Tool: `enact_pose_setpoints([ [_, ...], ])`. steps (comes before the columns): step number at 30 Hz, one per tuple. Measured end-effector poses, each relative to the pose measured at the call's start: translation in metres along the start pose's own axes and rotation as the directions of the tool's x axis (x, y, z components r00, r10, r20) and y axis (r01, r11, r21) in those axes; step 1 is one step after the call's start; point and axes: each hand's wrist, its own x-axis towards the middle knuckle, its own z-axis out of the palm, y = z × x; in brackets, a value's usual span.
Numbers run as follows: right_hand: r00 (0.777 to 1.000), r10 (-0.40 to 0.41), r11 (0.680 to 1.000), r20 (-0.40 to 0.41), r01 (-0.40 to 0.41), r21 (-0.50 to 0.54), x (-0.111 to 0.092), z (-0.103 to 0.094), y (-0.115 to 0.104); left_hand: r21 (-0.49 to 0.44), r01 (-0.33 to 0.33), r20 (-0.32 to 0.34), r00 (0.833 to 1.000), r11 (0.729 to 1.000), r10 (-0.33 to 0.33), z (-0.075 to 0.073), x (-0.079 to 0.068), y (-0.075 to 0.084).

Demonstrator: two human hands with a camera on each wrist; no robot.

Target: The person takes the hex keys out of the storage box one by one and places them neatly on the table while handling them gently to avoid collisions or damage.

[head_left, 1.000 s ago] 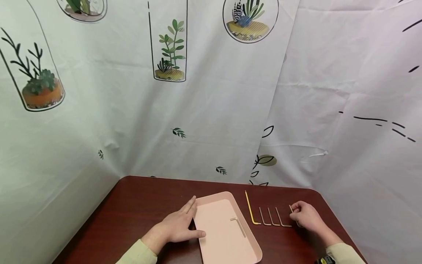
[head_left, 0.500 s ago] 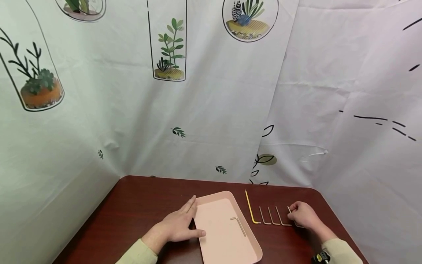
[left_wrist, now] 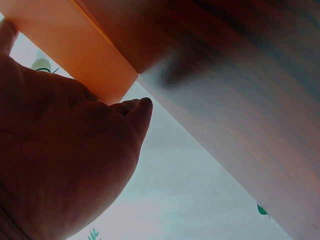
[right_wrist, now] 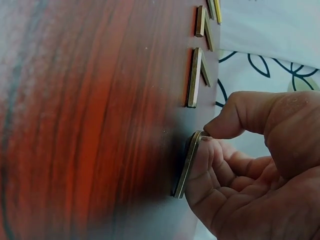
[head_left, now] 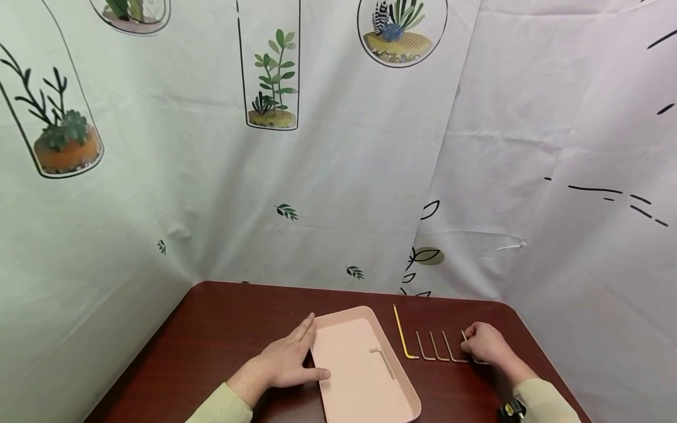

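My right hand (head_left: pixel 489 343) pinches a brassy hex key (right_wrist: pixel 186 169) between thumb and fingers at the right end of a row on the table. In the right wrist view its short arm lies close over the wood, and the fingers cover much of its long arm. My left hand (head_left: pixel 282 361) rests along the left rim of a pink tray (head_left: pixel 346 399), fingers straight and thumb reaching over the edge. Inside the tray, near its right wall, lies another hex key (head_left: pixel 386 363). The left wrist view shows the palm beside the tray's outer wall (left_wrist: pixel 90 55).
Left of the held key, three bare-metal hex keys (head_left: pixel 448 346) and a longer yellow hex key (head_left: pixel 400 332) lie roughly parallel on the dark red table (head_left: pixel 238 317). A white curtain (head_left: pixel 338 176) printed with plants hangs behind the table and at its sides.
The right hand has shifted slightly left with the hex key, bringing it nearer the row, then stayed almost still. The left hand and the tray have not moved.
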Motion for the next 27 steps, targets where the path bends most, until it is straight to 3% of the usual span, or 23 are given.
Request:
enact_pose_setpoints([
  [6, 0.999, -0.032, 0.995, -0.006, 0.032, -0.097, 0.002, 0.001, 0.000, -0.003, 0.000, 0.002, 1.000, 1.000, 0.000, 0.000, 0.000, 0.000],
  [27, 0.999, -0.041, 0.979, 0.028, 0.046, -0.200, 0.006, 0.007, -0.010, -0.002, 0.003, 0.011, 1.000, 1.000, -0.003, 0.000, 0.001, -0.002],
])
